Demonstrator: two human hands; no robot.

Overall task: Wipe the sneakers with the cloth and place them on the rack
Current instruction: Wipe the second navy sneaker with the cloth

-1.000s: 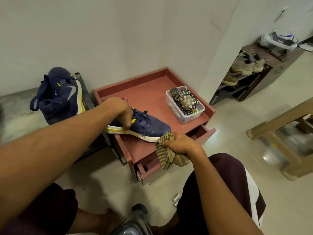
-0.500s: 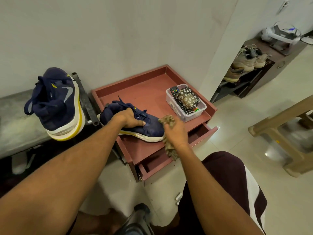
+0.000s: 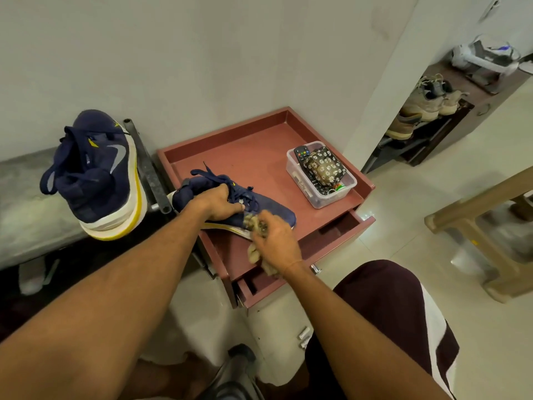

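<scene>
A navy sneaker (image 3: pixel 271 207) with a white and yellow sole lies on the reddish-brown side table (image 3: pixel 253 151), toe pointing right. My left hand (image 3: pixel 219 203) grips it over the laces and holds it down. My right hand (image 3: pixel 277 238) holds a bunched brownish cloth (image 3: pixel 255 226) against the sneaker's near side by the sole; part of the cloth hangs below the hand. The second navy sneaker (image 3: pixel 95 174) stands tilted on its side on the grey rack (image 3: pixel 26 209) at the left.
A clear plastic box (image 3: pixel 323 194) with a remote and a floral pouch sits on the table's right side. The table's drawer (image 3: pixel 326 241) is pulled open. A shoe rack with tan shoes (image 3: pixel 424 102) stands at the back right. A beige plastic stool (image 3: pixel 484 226) is on the right.
My left hand shifted from the sneaker's heel side onto its laces. My right hand moved the cloth from the toe along to the sneaker's near side by the sole.
</scene>
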